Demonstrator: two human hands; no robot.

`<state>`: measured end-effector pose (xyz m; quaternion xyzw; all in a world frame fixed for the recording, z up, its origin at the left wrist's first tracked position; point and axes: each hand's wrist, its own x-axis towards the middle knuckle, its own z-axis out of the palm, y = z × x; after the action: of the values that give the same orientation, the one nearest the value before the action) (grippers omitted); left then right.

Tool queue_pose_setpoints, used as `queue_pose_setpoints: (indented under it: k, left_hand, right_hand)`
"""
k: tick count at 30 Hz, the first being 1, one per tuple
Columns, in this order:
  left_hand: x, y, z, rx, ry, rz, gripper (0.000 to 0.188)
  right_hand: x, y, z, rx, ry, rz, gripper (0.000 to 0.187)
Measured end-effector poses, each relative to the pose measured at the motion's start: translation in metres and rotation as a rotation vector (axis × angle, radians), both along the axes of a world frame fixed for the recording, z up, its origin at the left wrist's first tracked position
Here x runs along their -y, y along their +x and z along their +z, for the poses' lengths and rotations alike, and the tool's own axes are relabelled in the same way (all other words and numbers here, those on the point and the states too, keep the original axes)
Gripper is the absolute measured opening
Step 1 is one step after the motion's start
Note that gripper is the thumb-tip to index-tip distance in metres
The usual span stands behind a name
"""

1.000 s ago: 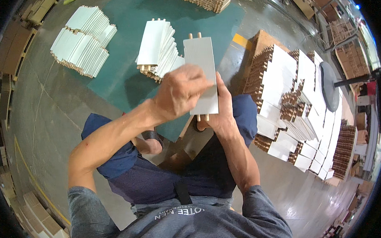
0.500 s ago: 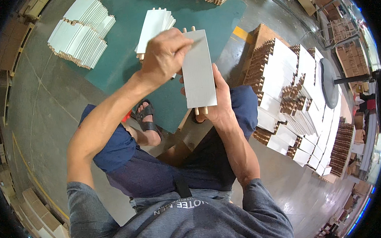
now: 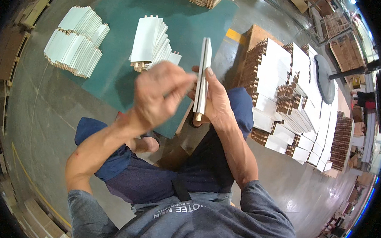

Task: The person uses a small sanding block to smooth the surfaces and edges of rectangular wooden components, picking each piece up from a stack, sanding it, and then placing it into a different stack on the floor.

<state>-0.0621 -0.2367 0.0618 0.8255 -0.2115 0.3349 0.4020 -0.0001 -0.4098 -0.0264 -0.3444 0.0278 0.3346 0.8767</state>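
White panel: a narrow white rectangular panel [image 3: 202,77] stands on its long edge in front of the person, above the knees; a thin dark line runs along the edge which faces up, and I cannot tell if it is one piece or two.
Dowel: one pale round wooden dowel [image 3: 198,117] comes out of its near end.
Right hand: its grip [image 3: 217,96] is clamped on the panel, with the thumb on the right side and fingertips on the left.
Left hand: its grip [image 3: 161,90] is blurred just beside the panel; I cannot tell if the fingers are together, or if they touch it.
Green sheet: on this flat green sheet [image 3: 117,41] lies a fanned stack of white panels [image 3: 145,37], beyond the left hand.
Right side: a large pile of white panels with brown ends [image 3: 275,67].
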Motion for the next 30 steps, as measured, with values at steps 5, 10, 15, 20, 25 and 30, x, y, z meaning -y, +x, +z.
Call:
queue_pose_setpoints:
  k: [5, 10, 15, 20, 25, 30]
  left_hand:
    - [-0.026, 0.011, -0.005, -0.182, -0.139, 0.102, 0.011]
    - [-0.023, 0.014, -0.02, -0.201, -0.022, 0.109, 0.015]
    - [-0.027, 0.015, -0.021, -0.206, 0.017, 0.104, 0.014]
    - [-0.034, 0.027, -0.017, -0.114, 0.048, 0.174, 0.012]
    - [-0.03, 0.04, -0.018, -0.004, 0.223, 0.145, 0.017]
    - [0.017, -0.012, -0.04, -0.03, 0.246, -0.147, 0.025]
  right_hand:
    - [-0.01, -0.006, 0.013, 0.038, -0.051, -0.019, 0.055]
    - [-0.013, -0.012, 0.017, -0.028, 0.056, 0.023, 0.048]
    - [-0.018, -0.016, 0.029, -0.142, 0.203, 0.037, 0.057]
    - [-0.016, -0.016, 0.021, -0.058, 0.177, 0.182, 0.06]
    - [-0.01, -0.012, 0.016, -0.07, 0.184, 0.232, 0.06]
    - [-0.016, -0.008, 0.023, -0.227, 0.242, 0.067, 0.059]
